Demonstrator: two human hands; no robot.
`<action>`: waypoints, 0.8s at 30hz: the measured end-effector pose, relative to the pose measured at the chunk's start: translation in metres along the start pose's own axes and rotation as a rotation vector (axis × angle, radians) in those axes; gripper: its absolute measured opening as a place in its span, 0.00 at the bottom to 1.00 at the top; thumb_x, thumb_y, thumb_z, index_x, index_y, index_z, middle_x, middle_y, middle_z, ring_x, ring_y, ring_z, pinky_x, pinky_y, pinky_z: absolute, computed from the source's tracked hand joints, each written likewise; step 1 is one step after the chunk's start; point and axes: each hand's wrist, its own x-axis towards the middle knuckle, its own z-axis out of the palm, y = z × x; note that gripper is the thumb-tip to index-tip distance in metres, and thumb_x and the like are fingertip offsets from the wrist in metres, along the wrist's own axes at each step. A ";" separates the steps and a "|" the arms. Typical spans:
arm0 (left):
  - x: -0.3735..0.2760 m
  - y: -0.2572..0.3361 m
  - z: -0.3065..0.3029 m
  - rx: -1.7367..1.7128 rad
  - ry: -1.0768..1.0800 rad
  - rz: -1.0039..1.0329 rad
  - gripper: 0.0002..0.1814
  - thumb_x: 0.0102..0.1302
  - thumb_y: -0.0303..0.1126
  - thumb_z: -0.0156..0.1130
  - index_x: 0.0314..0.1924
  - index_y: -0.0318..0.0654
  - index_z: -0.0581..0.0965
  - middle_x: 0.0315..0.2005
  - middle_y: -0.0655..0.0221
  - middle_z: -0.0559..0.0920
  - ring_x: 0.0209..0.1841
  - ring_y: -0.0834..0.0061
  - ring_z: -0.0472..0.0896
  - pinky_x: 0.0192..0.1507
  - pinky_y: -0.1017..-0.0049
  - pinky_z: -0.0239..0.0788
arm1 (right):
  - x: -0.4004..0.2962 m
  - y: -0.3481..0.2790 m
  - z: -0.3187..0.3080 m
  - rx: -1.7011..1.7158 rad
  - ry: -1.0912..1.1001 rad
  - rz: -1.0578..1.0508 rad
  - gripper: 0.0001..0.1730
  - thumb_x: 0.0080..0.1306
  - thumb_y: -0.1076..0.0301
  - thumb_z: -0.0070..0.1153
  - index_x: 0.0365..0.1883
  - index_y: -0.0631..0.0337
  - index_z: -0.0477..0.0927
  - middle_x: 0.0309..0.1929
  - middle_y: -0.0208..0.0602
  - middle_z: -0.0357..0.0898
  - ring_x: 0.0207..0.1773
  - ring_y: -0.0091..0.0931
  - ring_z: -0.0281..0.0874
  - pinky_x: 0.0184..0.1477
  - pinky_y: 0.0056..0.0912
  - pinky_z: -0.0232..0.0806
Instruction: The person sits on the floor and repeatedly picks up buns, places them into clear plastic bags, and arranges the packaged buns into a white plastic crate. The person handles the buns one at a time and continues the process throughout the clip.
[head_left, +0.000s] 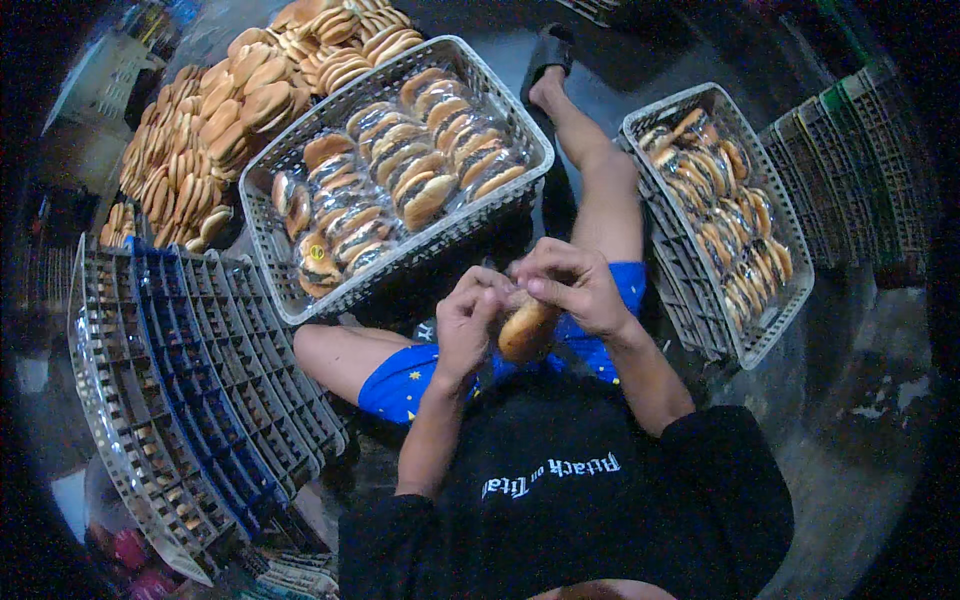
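A browned bread roll (527, 330) hangs between my hands, just above my lap. What looks like a thin clear plastic film (517, 298) shows at its upper end, blurred. My left hand (471, 319) pinches there with thumb and fingertips, on the roll's left. From the other side, my right hand (574, 283) grips the same end, thumb along the top of the roll. Ahead of me, a grey plastic crate (405, 259) holds rows of filled rolls (401, 161) in clear wrappers.
To the right, a crate (776, 315) of similar wrapped rolls tops a stack of crates. Unwrapped rolls (217, 120) are heaped behind the front crate. Stacked grey and blue crates (195, 360) rise at my left. More crates (847, 172) stand far right.
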 end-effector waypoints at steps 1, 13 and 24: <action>0.006 0.012 0.004 0.085 -0.040 -0.060 0.06 0.57 0.29 0.59 0.31 0.33 0.75 0.29 0.70 0.73 0.37 0.80 0.72 0.42 0.79 0.63 | 0.000 -0.001 0.000 0.027 0.020 0.067 0.08 0.56 0.68 0.56 0.31 0.63 0.76 0.31 0.31 0.72 0.36 0.22 0.69 0.40 0.23 0.62; 0.013 0.009 0.017 0.570 0.009 -0.214 0.07 0.54 0.24 0.59 0.33 0.32 0.72 0.27 0.65 0.76 0.32 0.80 0.74 0.36 0.77 0.67 | 0.001 0.025 -0.006 -0.279 0.109 0.052 0.07 0.56 0.69 0.53 0.29 0.64 0.75 0.28 0.38 0.73 0.32 0.32 0.72 0.36 0.32 0.64; 0.030 -0.062 0.012 0.277 -0.225 -0.715 0.13 0.63 0.36 0.48 0.39 0.31 0.73 0.37 0.64 0.75 0.41 0.74 0.71 0.49 0.76 0.58 | -0.040 0.049 -0.024 -1.044 -0.071 0.167 0.15 0.59 0.66 0.49 0.40 0.67 0.71 0.35 0.45 0.72 0.40 0.40 0.69 0.43 0.37 0.63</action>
